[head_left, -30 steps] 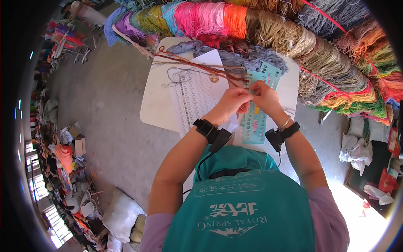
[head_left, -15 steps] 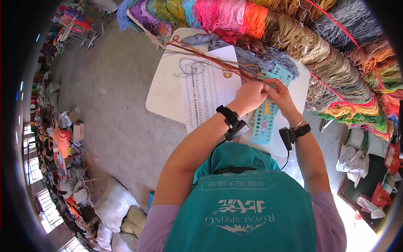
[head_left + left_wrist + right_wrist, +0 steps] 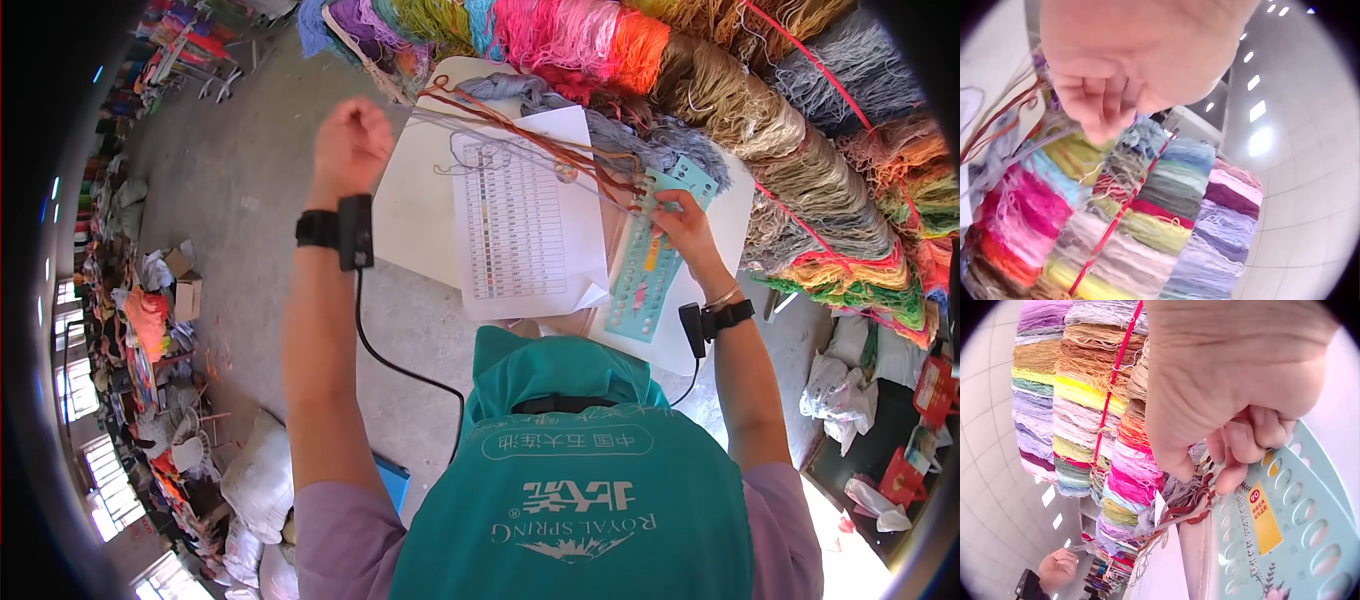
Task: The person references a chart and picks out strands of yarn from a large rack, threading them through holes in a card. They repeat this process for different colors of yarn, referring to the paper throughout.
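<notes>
Left hand (image 3: 355, 145): raised off to the left, beyond the tabletop's (image 3: 410, 210) left edge, fingers curled in around the end of pale lilac thread (image 3: 530, 153).
Pale lilac thread: stretched nearly straight from the left hand, across above the tabletop and paper, to the edge of the teal card near the right hand.
Right hand (image 3: 683, 225): at the upper part of the teal card (image 3: 640, 290), thumb and fingertips pinching the card's edge where the thread meets it; the other fingers are curled over the card.
Teal card: flat and long, with rows of round holes along both sides, a yellow label (image 3: 1263, 519) and a pink flower print; it lies on the right part of the tabletop. A second teal card (image 3: 697, 178) shows partly from beneath it, set at an angle.
Reddish-brown threads (image 3: 560, 150): attached at the card's upper left edge and trailing left over the top of the paper, their looped ends near the tabletop's far edge.
Paper (image 3: 525, 230): a white sheet printed with a table of rows, left of the card, one lower corner folded up.
Grey yarn (image 3: 650, 140): a loose bundle along the tabletop's far side.
Yarn hanks (image 3: 700, 90): thick rows in pink, orange, brown and green, just beyond the tabletop.
Clothing: teal apron (image 3: 570, 480) over lilac sleeves.
</notes>
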A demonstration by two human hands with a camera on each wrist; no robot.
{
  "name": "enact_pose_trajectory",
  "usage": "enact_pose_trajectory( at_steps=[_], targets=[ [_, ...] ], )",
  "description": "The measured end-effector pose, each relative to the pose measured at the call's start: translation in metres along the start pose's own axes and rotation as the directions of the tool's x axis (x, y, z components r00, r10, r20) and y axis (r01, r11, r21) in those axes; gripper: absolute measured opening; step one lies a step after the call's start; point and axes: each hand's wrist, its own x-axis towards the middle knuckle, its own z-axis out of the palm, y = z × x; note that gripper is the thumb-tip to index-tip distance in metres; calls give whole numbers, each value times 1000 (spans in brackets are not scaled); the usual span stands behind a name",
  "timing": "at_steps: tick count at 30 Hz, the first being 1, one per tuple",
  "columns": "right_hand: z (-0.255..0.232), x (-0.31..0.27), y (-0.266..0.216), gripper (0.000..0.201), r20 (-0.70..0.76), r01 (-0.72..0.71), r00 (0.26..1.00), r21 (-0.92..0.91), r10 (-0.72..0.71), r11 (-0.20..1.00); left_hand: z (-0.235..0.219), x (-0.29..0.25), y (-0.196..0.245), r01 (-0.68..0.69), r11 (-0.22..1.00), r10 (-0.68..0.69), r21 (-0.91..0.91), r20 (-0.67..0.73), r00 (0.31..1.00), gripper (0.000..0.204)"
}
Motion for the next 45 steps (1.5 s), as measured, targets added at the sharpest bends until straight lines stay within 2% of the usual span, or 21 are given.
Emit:
enact_pose_trajectory(
  at_steps=[1, 2, 3, 5, 6, 7, 9, 11, 14, 17, 20, 23, 26, 32, 38, 41, 45],
  targets=[
    [-1, -1, -1, 35, -4, -5, 1000, -11, 5, 1000, 19, -3, 13, -136, 990, 140, 35, -151, 979, 17],
    [-1, -1, -2, 35, -9, -10, 1000, -22, 10, 1000, 30, -4, 19, -262, 961, 277, 90, -293, 915, 20],
    [0, -1, -2, 35, -12, -10, 1000, -22, 9, 1000, 27, -3, 16, -244, 930, 331, 273, -338, 881, 20],
    [4, -1, 0, 34, -18, -8, 1000, -21, 8, 1000, 5, 1, -3, -155, 784, 455, 601, -387, 802, 28],
    [5, 0, 2, 35, -28, 9, 1000, -34, -10, 999, -42, 11, -27, -274, 479, 579, 834, -66, 812, 26],
    [6, 1, 7, 35, -37, 26, 999, -47, -28, 999, -83, 20, -45, -400, 104, 566, 911, 276, 777, 25],
    [8, 3, 12, 35, -53, 57, 997, -70, -61, 996, -26, -22, -77, -167, 125, 324, 978, 119, 939, 22],
    [11, 5, 15, 35, -68, 85, 994, -91, -92, 992, -26, -34, -119, -319, 148, 297, 936, 266, 917, 23],
    [15, 5, 16, 34, -117, 96, 985, -238, -126, 967, -13, -48, -145, -420, -126, 282, 899, 438, 853, 27],
    [19, 1, 16, 33, -157, 111, 974, -301, -164, 947, -9, -49, -153, -416, -269, 286, 869, 484, 827, 32],
    [26, -13, 8, 38, -222, 70, 952, -513, -211, 855, -8, -48, -157, -415, -317, 278, 853, 502, 819, 33],
    [45, -40, -22, 49, -409, -247, 908, -700, -94, 670, -12, -40, -159, -443, -343, 268, 828, 539, 799, 36],
    [55, -47, 4, 65, -390, -137, 789, -865, -475, 484, -15, -37, -157, -461, -337, 261, 821, 552, 792, 37],
    [71, -54, 8, 85, -470, -260, 788, -839, -397, 478, -12, -35, -155, -465, -366, 246, 806, 566, 787, 36],
    [75, -46, -11, 88, -533, -347, 818, -757, -217, 553, -7, -33, -146, -483, -394, 213, 782, 589, 780, 36],
    [75, -44, -11, 88, -552, -346, 801, -741, -231, 575, -10, -32, -146, -487, -405, 216, 774, 598, 772, 36],
    [74, -44, -5, 86, -533, -308, 799, -761, -278, 571, -6, -36, -142, -452, -458, 182, 765, 578, 795, 35]
  ],
)
